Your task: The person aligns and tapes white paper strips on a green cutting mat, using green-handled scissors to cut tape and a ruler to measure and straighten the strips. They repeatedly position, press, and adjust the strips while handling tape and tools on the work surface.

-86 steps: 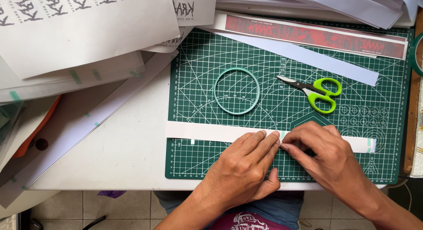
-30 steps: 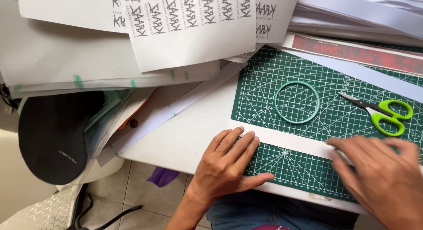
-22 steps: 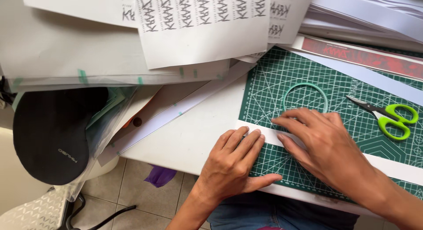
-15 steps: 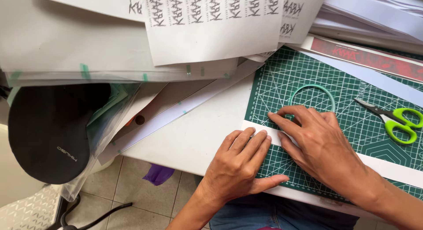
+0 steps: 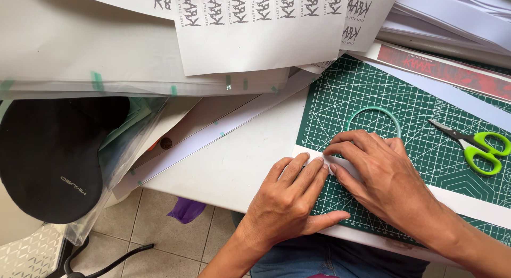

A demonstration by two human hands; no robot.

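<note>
Seemingly thin, light and easily creased, the white paper strip (image 5: 468, 201) is pinned flat on the green cutting mat (image 5: 367, 92) at its near end: the left hand (image 5: 290, 201) is spread flat, while the right hand (image 5: 380, 177) is curled, fingertips (image 5: 332, 148) pressing the strip's end. A teal ring (image 5: 372, 112) lies just beyond the right fingers, green-handled scissors (image 5: 479, 147) farther off.

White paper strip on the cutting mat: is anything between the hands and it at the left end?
Nothing visible. The left hand lies flat on the white paper strip at its left end, and the right hand presses it beside it. The green ring lies just behind, the scissors off to the right.
</note>
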